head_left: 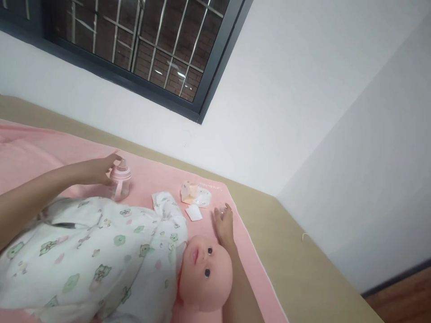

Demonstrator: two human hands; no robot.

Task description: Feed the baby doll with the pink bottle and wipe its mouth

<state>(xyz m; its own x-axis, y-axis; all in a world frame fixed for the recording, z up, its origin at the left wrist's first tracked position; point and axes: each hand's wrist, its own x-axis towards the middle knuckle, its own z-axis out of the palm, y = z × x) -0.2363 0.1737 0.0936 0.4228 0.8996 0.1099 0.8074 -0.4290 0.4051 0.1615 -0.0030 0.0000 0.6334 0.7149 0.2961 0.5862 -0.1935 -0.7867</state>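
Note:
A baby doll (204, 273) in a white printed sleepsuit (101, 251) lies on a pink blanket (158, 172). My left hand (101, 169) reaches over the doll and its fingers close round the top of a pink baby bottle (120, 181) standing upright on the blanket. My right hand (223, 223) rests flat on the blanket just beyond the doll's head, fingers stretched out, holding nothing; the forearm runs along the head's right side.
A crumpled wipe packet (195, 194) and a small white square (193, 213) lie on the blanket near my right hand. The blanket covers a tan mattress (296, 264). White walls and a barred dark-framed window (151, 49) stand behind.

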